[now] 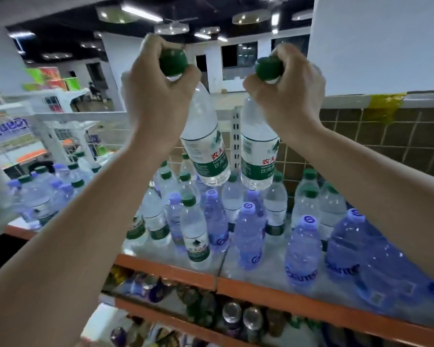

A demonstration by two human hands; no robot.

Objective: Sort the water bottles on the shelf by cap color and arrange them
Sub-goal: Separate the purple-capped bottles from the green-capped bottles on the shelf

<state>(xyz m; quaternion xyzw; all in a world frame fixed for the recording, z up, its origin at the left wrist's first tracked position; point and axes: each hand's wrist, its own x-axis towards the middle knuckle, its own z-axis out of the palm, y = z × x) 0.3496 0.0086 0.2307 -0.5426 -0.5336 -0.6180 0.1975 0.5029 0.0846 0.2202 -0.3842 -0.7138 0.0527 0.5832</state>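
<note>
My left hand (156, 88) grips the green cap of a clear water bottle (206, 144), which hangs tilted high above the shelf. My right hand (286, 93) grips the green cap of a second clear bottle (257, 146), hanging almost upright beside the first. Below them, the orange-edged shelf (273, 286) holds several standing bottles. Green-capped clear bottles (194, 234) are mixed with purple-capped bluish bottles (248, 234). A large purple-capped bottle (356, 246) stands at the front right.
To the left, a neighbouring shelf holds more mixed green and purple bottles (45, 194). A lower shelf (186, 319) under the orange edge carries cans and packets. A brown tiled wall (386, 141) backs the shelf on the right. A white slotted upright (236, 139) stands behind the held bottles.
</note>
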